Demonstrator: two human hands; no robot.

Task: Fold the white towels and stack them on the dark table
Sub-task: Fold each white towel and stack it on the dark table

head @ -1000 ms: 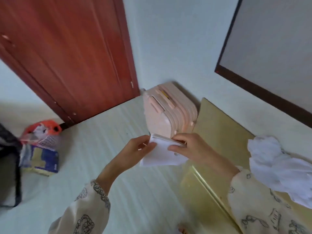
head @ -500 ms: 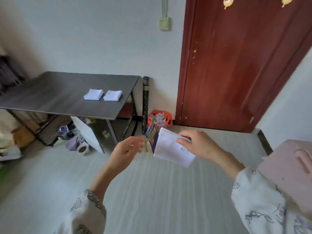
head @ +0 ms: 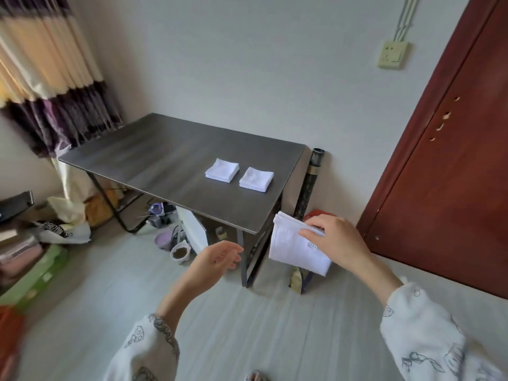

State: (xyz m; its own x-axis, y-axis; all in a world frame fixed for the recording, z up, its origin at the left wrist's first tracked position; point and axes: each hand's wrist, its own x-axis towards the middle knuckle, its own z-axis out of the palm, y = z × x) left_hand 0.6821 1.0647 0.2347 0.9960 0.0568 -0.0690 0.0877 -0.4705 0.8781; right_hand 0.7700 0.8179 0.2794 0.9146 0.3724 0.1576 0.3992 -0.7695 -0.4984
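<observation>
My right hand [head: 336, 240] grips a folded white towel [head: 294, 248] by its top edge, just off the near right corner of the dark table [head: 154, 160]. The towel hangs tilted in the air, with a small label showing. My left hand [head: 217, 259] hovers with loose fingers to the left of the towel and holds nothing. Two folded white towels lie side by side on the table near its right end, the left one [head: 222, 170] and the right one [head: 256, 179], a small gap between them.
A red-brown door [head: 453, 160] stands at the right. A dark tube [head: 310, 182] leans against the wall beside the table. Pots, bags and clutter [head: 170, 232] sit under the table and along the left floor. A striped curtain [head: 46, 64] hangs at the far left.
My view has swung left from the pink case and door to the dark table, which is now closer. My left hand let go of the folded towel; my right hand carries it alone.
</observation>
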